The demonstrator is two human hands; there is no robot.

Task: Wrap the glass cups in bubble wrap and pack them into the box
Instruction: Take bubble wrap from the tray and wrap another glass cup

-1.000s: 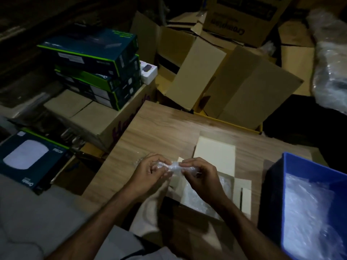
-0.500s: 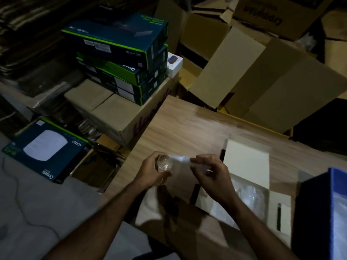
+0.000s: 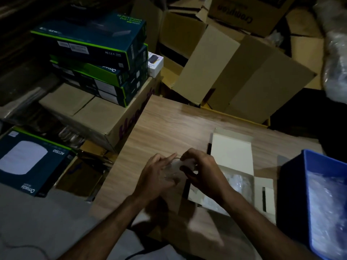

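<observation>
The room is dim, and the person works over the near part of the wooden table [image 3: 169, 124], holding one glass cup [image 3: 173, 172] between both hands, a little above the table surface. The left hand [image 3: 156, 172] supports the cup from the left, its fingers rather straight and lying along the side of it. The right hand [image 3: 201, 170] is curled over the top and pinches a pale piece of bubble wrap [image 3: 186, 163] against the cup. To me the wrapping of this cup looks only half done, because clear glass shows on the left side. Just to the right of the hands, near the right edge of the table, the white box [image 3: 231, 154] lies open with its lid turned back, and something wrapped in plastic lies already inside; I cannot tell how many cups it is. So at least this cup remains to be finished and put in. At the right edge stands a blue bin [image 3: 308, 166] with more bubble wrap in it. Past the far edge is a heap of open cardboard cartons [image 3: 244, 76], and beyond the left edge a stack of dark green product boxes [image 3: 97, 59] sits on a carton. Nothing blocks the short way to the white box, I think; the weak light is the main trouble.
</observation>
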